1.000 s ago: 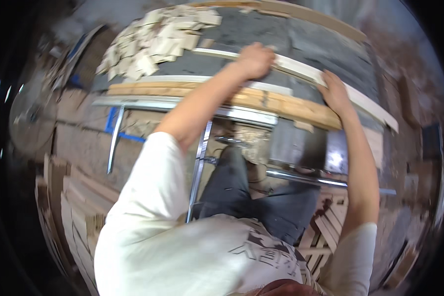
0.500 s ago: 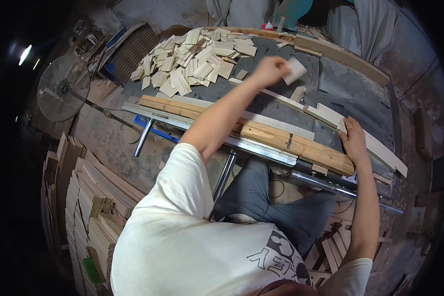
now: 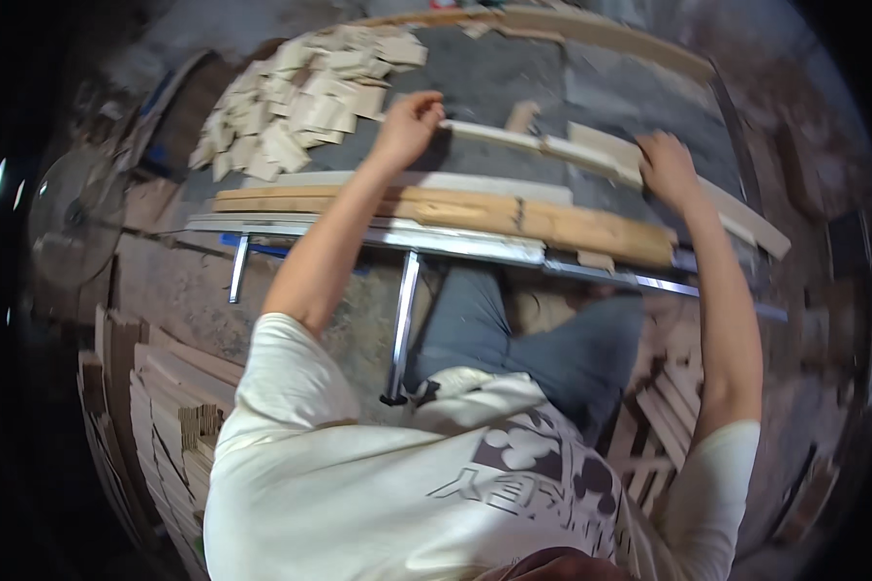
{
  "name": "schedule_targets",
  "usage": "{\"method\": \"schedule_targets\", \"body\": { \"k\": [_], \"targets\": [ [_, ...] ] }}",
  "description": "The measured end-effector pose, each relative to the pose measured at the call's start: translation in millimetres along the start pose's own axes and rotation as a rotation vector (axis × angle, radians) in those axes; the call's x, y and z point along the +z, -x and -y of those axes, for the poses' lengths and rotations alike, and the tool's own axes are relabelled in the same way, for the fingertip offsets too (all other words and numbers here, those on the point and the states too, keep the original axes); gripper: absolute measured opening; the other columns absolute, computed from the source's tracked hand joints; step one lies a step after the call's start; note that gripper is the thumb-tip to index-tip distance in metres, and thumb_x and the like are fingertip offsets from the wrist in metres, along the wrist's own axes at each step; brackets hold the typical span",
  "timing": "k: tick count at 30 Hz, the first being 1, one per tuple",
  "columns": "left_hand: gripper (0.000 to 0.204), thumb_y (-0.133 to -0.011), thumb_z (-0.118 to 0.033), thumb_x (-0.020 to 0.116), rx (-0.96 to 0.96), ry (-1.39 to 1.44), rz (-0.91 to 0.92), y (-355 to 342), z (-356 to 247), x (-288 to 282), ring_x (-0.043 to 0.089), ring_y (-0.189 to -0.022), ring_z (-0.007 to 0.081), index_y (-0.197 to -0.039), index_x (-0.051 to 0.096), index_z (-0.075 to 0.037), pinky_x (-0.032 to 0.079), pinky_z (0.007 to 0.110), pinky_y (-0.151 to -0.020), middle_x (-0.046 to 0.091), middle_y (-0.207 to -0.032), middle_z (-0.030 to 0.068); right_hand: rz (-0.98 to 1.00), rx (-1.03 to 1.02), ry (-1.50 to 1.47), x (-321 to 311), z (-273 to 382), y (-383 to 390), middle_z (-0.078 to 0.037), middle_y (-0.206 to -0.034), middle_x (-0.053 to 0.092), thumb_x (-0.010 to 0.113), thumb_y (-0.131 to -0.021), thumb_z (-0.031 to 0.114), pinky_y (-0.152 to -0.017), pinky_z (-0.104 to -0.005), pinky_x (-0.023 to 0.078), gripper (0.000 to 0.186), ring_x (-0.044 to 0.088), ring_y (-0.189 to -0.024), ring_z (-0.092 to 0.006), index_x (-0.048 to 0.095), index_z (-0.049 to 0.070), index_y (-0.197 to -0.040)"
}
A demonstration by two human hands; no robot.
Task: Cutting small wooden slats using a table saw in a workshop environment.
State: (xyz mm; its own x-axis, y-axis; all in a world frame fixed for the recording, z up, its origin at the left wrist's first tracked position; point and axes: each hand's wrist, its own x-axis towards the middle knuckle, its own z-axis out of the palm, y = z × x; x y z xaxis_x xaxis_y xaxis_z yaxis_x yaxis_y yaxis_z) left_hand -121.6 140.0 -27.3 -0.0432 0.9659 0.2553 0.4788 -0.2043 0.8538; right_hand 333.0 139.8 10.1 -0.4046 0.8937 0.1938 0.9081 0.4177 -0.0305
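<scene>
My left hand [image 3: 409, 126] is over the dark tabletop, at the right edge of a heap of small flat wood pieces [image 3: 305, 102]. Its fingers are curled together, and no wood piece shows in them. Just beyond it starts a long thin pale wood strip [image 3: 494, 133] that runs to the right. My right hand [image 3: 667, 167] grips the right end of a pale wooden board [image 3: 603, 147] lying along the strip, fingers bent over the far side. Part of the board is hidden under that hand. A small wood offcut [image 3: 523, 116] lies past the strip.
Thick wooden beams [image 3: 465, 213] and a metal rail [image 3: 455, 240] line the table's near edge. Wood bars [image 3: 610, 39] border the far side. A round fan [image 3: 76, 218] stands at left, above stacked boards [image 3: 170, 412]. More slats [image 3: 664, 407] lie low at right.
My left hand has come back left toward the heap; the small wood piece it held no longer shows in it. The right hand stays on the board. The view has shifted and turned.
</scene>
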Motion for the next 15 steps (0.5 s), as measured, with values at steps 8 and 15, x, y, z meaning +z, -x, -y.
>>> {"method": "schedule_targets", "body": {
  "k": [8, 15],
  "targets": [
    [0.045, -0.096, -0.021, 0.072, 0.328, -0.404, 0.237, 9.4, -49.1, 58.9, 0.063, -0.12, 0.0314, -0.136, 0.063, -0.003, 0.054, 0.039, -0.096, 0.064, -0.13, 0.0161, 0.061, -0.045, -0.324, 32.5, 1.9, -23.5, -0.019, -0.136, 0.063, 0.053, -0.103, 0.027, -0.11, -0.0421, 0.045, 0.036, 0.056, -0.129, -0.0378, 0.07, 0.005, -0.126],
    [0.06, -0.092, -0.041, 0.074, 0.398, -0.55, 0.301, 13.4, -52.4, 73.1, 0.053, -0.134, 0.0311, -0.142, 0.059, -0.011, 0.041, 0.046, -0.109, 0.059, -0.143, 0.0091, 0.132, -0.035, -0.405, 28.5, 40.7, -5.8, -0.023, -0.15, 0.054, 0.049, -0.105, 0.044, -0.119, -0.0413, 0.036, 0.057, 0.048, -0.14, -0.0376, 0.064, -0.002, -0.135]
  ]
}}
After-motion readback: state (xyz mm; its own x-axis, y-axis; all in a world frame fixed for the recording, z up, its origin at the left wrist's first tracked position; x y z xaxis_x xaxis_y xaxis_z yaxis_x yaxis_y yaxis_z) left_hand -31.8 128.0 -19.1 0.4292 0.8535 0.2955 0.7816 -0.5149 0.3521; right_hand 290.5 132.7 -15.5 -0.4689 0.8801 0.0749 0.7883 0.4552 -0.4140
